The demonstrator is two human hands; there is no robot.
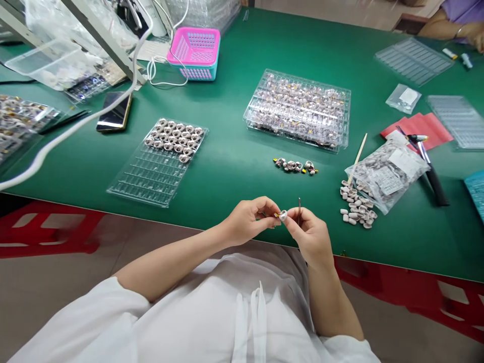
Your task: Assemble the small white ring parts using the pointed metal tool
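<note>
Near the table's front edge, my left hand [254, 218] and my right hand [310, 231] meet at a small pale rounded shell part [283, 215] with a yellow tab, like an earbud housing. The left fingertips pinch its tab side; the right thumb and forefinger press on its other side. A thin dark tool, probably tweezers [299, 212], stands upright in the right hand. Just beyond lies a short row of similar parts with yellow tabs [290, 165]. Loose pale shells [357, 205] are heaped to the right, beside a clear bag of shells [389, 169].
A clear tray [145, 174], partly filled with shells, lies left. Stacked filled trays [298, 111] sit ahead. Further left are a phone [115, 112], a pink basket [194, 48] and a white cable [86, 118]. A black-handled tool [434, 184] lies right; another person's arm [440, 25] shows far right.
</note>
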